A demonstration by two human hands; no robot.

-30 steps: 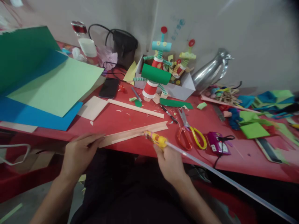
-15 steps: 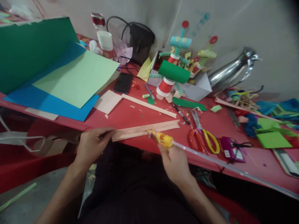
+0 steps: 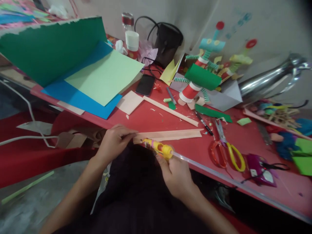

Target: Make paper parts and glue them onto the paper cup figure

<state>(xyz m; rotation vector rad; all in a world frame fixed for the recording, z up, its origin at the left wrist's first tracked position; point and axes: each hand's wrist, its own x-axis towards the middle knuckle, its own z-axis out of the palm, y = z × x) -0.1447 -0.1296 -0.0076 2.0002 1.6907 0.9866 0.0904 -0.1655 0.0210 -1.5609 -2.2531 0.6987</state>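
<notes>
My left hand (image 3: 114,143) pinches the left end of a long beige paper strip (image 3: 170,134) that lies along the near edge of the red table (image 3: 156,122). My right hand (image 3: 175,175) is closed around a yellow glue gun (image 3: 159,148) with a long clear glue stick (image 3: 219,177) trailing to the right. The gun's tip touches the strip near its left end, close to my left fingers.
Red and yellow scissors (image 3: 227,152), a black pen (image 3: 204,123), a purple tool (image 3: 259,165) and a phone (image 3: 145,85) lie on the table. Green and blue paper sheets (image 3: 80,71) lie at left. Paper robot figures (image 3: 198,81) stand in a grey box; a black bag (image 3: 168,40) stands behind.
The glue gun's tip has travelled left along the strip, from its middle toward my left hand. The view has shifted to the left.
</notes>
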